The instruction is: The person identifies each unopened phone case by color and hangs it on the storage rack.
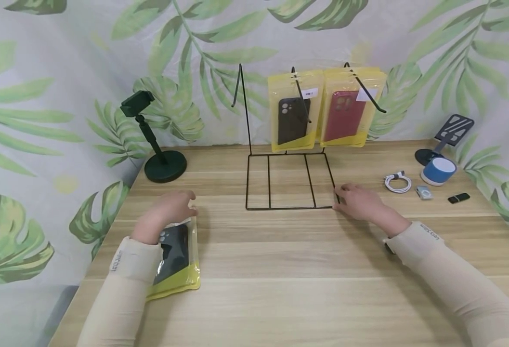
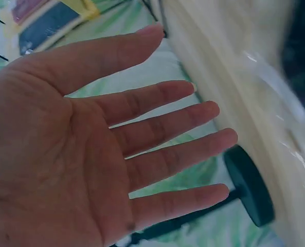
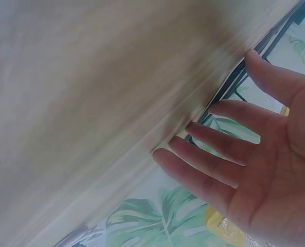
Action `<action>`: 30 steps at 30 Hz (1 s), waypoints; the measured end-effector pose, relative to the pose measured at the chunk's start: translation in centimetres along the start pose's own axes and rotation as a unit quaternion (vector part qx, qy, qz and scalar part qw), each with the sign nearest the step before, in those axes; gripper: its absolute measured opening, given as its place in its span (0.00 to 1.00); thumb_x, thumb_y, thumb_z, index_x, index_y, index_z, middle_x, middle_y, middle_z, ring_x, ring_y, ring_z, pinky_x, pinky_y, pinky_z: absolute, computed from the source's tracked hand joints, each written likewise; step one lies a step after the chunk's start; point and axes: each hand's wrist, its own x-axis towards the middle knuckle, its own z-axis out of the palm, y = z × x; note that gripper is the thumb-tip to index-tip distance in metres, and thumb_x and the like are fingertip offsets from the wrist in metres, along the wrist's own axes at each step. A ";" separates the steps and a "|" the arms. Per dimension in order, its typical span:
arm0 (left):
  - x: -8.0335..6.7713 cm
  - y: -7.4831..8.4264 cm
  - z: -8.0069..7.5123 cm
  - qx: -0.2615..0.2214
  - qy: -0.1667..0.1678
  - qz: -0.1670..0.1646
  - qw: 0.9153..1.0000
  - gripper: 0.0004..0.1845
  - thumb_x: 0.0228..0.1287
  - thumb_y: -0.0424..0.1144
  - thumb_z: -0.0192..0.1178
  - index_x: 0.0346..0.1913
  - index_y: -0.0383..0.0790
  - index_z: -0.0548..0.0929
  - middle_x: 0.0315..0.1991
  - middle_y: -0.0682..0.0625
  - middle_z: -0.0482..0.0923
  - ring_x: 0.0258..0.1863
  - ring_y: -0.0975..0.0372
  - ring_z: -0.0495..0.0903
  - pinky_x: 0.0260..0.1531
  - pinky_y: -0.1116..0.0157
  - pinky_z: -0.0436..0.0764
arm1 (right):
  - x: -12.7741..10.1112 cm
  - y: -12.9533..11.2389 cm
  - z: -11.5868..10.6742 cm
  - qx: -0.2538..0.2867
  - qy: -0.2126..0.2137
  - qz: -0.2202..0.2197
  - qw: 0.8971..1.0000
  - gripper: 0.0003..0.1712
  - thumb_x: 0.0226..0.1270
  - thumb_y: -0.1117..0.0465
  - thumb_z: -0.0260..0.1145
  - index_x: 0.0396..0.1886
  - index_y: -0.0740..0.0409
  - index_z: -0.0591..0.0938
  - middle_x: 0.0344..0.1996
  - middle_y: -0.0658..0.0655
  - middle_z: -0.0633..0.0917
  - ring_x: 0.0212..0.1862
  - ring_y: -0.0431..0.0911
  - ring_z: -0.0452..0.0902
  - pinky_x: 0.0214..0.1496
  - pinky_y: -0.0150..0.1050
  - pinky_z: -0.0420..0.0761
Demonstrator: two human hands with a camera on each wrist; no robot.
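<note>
A yellow packet with a black phone case (image 1: 178,260) lies flat on the wooden table (image 1: 289,294) at the front left. My left hand (image 1: 172,208) hovers over its far end, palm down; the left wrist view shows that hand (image 2: 90,154) with straight, spread fingers holding nothing. My right hand (image 1: 358,201) rests by the front right corner of the black wire display rack (image 1: 246,144), fingers (image 3: 219,139) straight beside the base wire (image 3: 234,85). Two yellow packets hang on the rack's hooks, one with a black case (image 1: 294,113), one with a red case (image 1: 345,113).
A black phone stand (image 1: 163,164) stands at the back left. At the right are a second stand (image 1: 447,137), a blue speaker (image 1: 438,169), a coiled white cable (image 1: 397,183), a small blue gadget (image 1: 424,193) and a black stick (image 1: 459,197). A leaf-print curtain surrounds the table.
</note>
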 end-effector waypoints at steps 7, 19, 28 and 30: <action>-0.2 -3.4 0.6 -0.008 -0.030 -0.018 0.999 0.27 0.65 0.38 0.58 0.62 0.21 0.72 0.58 0.26 0.75 0.54 0.39 0.78 0.56 0.43 0.76 | 0.0 0.1 0.1 0.001 -0.002 0.002 1.000 0.35 0.74 0.46 0.58 0.71 0.63 0.69 0.68 0.72 0.71 0.65 0.70 0.68 0.60 0.67 0.72; -0.4 -6.4 1.0 -0.008 -0.033 -0.044 0.998 0.12 0.57 0.32 0.57 0.40 0.25 0.79 0.30 0.40 0.76 0.28 0.53 0.71 0.28 0.60 0.72 | 0.0 0.1 0.1 0.006 -0.004 0.003 1.000 0.35 0.74 0.46 0.58 0.72 0.63 0.69 0.68 0.72 0.70 0.66 0.70 0.68 0.61 0.67 0.71; -0.6 -7.4 1.0 0.000 -0.037 -0.061 0.997 0.05 0.54 0.27 0.52 0.30 0.30 0.78 0.26 0.41 0.73 0.26 0.53 0.69 0.26 0.61 0.69 | 0.0 -0.1 0.1 0.009 -0.006 0.006 1.000 0.35 0.75 0.46 0.58 0.72 0.62 0.69 0.68 0.72 0.70 0.66 0.70 0.67 0.62 0.67 0.71; -0.6 -7.5 1.1 0.001 -0.044 -0.070 0.997 0.05 0.53 0.27 0.52 0.30 0.30 0.79 0.27 0.41 0.74 0.26 0.53 0.70 0.27 0.60 0.70 | 0.0 -0.1 0.0 0.011 -0.008 0.007 1.000 0.35 0.75 0.46 0.58 0.72 0.62 0.68 0.68 0.72 0.70 0.67 0.70 0.67 0.62 0.67 0.71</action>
